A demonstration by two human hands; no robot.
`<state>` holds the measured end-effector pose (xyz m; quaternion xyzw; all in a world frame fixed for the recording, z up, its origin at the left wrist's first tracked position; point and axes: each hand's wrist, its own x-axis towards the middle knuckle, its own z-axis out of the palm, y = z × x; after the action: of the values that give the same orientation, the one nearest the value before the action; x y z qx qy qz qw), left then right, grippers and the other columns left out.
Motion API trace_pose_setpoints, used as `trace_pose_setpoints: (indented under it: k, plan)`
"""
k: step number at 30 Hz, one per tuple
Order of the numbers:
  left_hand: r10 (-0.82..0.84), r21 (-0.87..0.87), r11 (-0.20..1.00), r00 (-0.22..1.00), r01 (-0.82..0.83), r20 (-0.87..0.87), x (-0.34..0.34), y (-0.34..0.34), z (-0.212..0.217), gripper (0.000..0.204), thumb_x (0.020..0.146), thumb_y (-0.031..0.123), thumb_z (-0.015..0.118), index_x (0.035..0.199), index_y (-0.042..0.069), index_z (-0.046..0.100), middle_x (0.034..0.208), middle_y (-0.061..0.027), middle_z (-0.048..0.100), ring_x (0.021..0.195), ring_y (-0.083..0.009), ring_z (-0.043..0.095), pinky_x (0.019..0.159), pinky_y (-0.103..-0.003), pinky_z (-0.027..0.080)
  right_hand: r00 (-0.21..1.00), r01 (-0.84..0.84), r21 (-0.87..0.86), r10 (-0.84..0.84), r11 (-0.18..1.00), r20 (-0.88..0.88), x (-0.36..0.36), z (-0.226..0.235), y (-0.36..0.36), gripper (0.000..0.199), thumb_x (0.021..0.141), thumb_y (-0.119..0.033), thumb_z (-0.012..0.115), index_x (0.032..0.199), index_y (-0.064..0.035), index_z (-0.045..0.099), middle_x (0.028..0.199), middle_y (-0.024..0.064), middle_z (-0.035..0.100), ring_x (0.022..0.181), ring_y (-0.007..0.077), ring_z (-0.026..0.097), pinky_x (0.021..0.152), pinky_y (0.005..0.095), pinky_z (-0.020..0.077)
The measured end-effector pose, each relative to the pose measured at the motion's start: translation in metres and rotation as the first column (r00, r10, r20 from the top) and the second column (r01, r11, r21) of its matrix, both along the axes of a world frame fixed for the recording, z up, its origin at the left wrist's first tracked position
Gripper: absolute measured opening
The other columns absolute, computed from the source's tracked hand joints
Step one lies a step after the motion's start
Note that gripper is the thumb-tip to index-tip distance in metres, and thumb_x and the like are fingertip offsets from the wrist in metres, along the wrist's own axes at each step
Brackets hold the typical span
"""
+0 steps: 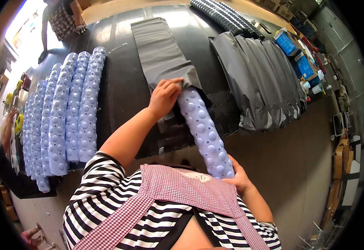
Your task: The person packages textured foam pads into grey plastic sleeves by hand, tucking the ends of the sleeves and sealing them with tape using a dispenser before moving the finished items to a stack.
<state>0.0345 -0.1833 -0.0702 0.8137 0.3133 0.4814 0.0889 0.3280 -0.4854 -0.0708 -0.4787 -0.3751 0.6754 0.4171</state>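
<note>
A rolled lavender bath mat (pixel 205 131) with round suction bumps slants from the table toward my body. Its far end sits in the mouth of a grey plastic mailing bag (pixel 161 52), which lies flat on the black table. With its fingers closed, my left hand (pixel 165 96) pinches the edge of the bag's opening above the mat. My right hand (pixel 238 175) is wrapped round the near end of the mat, beyond the table's front edge; some of its fingers are hidden behind the roll.
Several rolled lavender mats (pixel 71 112) lie side by side at the left. Filled grey bags (pixel 261 79) lie in a row at the right, near dark rolls (pixel 227 18) and blue boxes (pixel 305 62). A person (pixel 61 21) stands across the black table (pixel 121 83); another person's arm (pixel 9 129) shows at the left.
</note>
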Motion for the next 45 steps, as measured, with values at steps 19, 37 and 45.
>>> trace_pose_setpoints:
  k: [19,37,45]
  plan:
    - [0.239,-0.381,0.524,0.298,0.762,0.924,-0.021,0.134,0.022,0.016,0.102,0.029,0.062,0.111,0.016,0.062,0.094,0.0039,0.063,0.083,-0.0140,0.059,0.074,-0.034,0.051,0.972,0.123,0.439,-0.198,0.890,0.129,-0.092,0.009,0.326,0.097,0.082,-0.014,0.077,0.157,-0.0047,0.017,0.144,0.0192,0.045,0.130,0.0273,0.049,0.099,0.0396,0.0484]
    - [-0.118,-0.892,0.424,0.986,0.156,0.116,-0.048,-0.032,-0.018,0.005,0.094,0.008,0.064,0.093,0.003,0.066,0.088,0.0003,0.063,0.085,-0.0093,0.055,0.078,-0.027,0.047,0.106,-0.773,-0.084,0.259,0.628,0.960,-0.055,-0.004,0.270,0.032,0.092,-0.031,0.059,0.096,-0.0006,0.070,0.102,0.0245,0.070,0.100,0.0433,0.065,0.089,0.0500,0.0513]
    - [-0.339,-0.952,0.147,0.917,0.270,0.208,-0.036,-0.148,0.002,0.010,0.096,0.014,0.065,0.095,0.004,0.066,0.086,-0.0025,0.063,0.085,-0.0126,0.058,0.080,-0.031,0.049,0.271,-0.900,-0.096,0.716,0.426,0.644,-0.008,-0.052,0.174,0.032,0.094,-0.027,0.062,0.103,0.0018,0.072,0.097,0.0220,0.072,0.091,0.0340,0.070,0.080,0.0431,0.0524]
